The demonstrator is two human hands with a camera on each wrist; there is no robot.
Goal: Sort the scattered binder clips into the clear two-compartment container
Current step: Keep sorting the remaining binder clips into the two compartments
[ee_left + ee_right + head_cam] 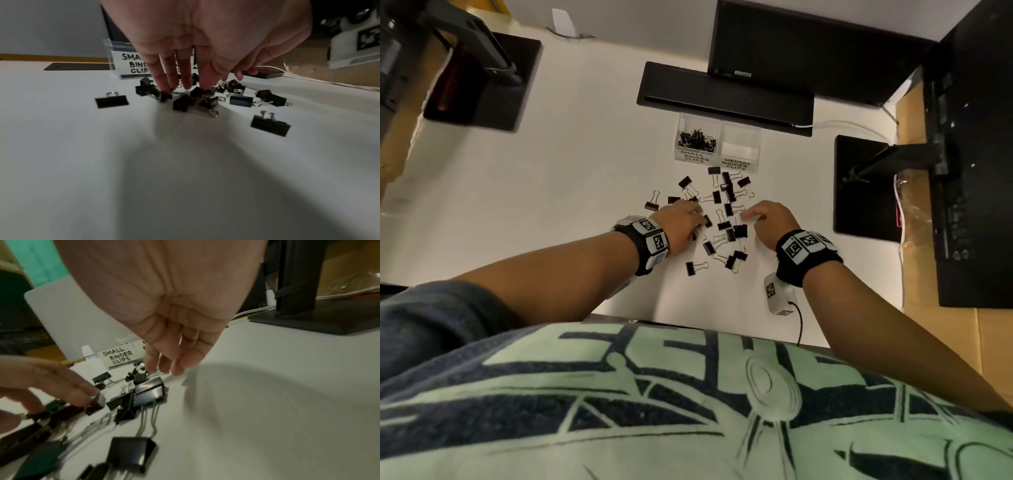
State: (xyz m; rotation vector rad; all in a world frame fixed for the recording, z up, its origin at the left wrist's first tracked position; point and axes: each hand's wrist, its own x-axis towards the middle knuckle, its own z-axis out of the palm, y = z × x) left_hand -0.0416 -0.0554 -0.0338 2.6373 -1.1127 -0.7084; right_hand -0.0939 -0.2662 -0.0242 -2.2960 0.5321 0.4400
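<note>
While the clips (722, 219) lie scattered on the table (551, 192) between your wrists and the clear container (717, 145), your left hand (681, 222) reaches down with straight fingers (164, 78), the tips touching clips at the pile's left side; no pinch shows. Past those tips, the small-clip compartment (697, 138) holds a heap, the medium compartment (739, 145) looks empty. Right of that, your right hand (770, 222) hangs with fingers (176, 365) loosely curled just above a wire handle; I cannot tell if it holds one. Judging by look, these are light, stiff and springy, with slick bodies; pinch the wire loops or the flat sides.
</note>
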